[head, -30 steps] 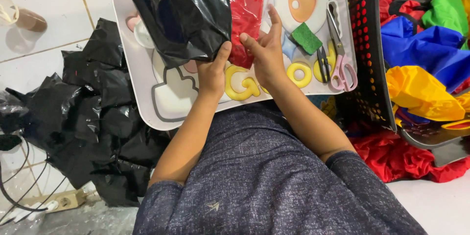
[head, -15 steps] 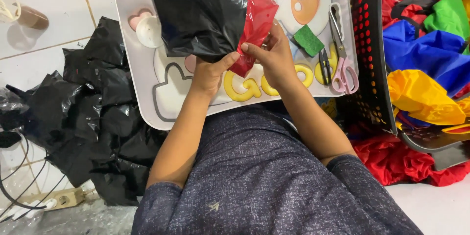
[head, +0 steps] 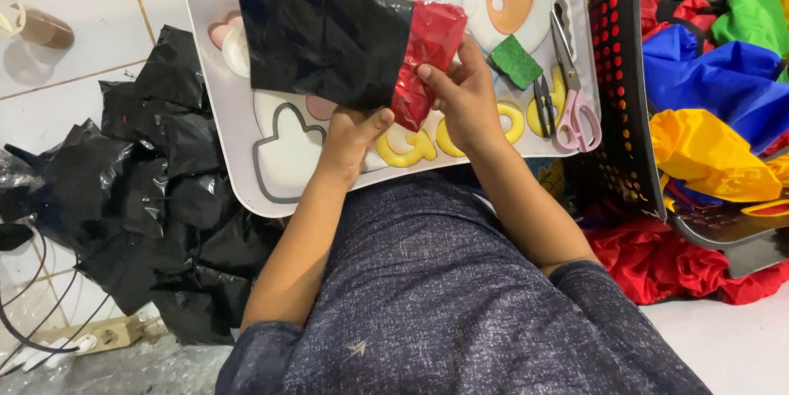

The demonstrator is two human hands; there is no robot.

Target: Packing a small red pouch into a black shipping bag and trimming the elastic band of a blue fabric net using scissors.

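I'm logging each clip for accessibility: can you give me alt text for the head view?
Seen from above, a person's left hand and right hand hold a black plastic bag with a red packet sticking out, over a white tray with cartoon shapes. Pink scissors lie on the tray; black bags are piled on the floor.

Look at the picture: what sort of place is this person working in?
Probably a home floor used for packing: white floor tiles, a heap of black plastic bags, and a black basket of bright folded cloth.
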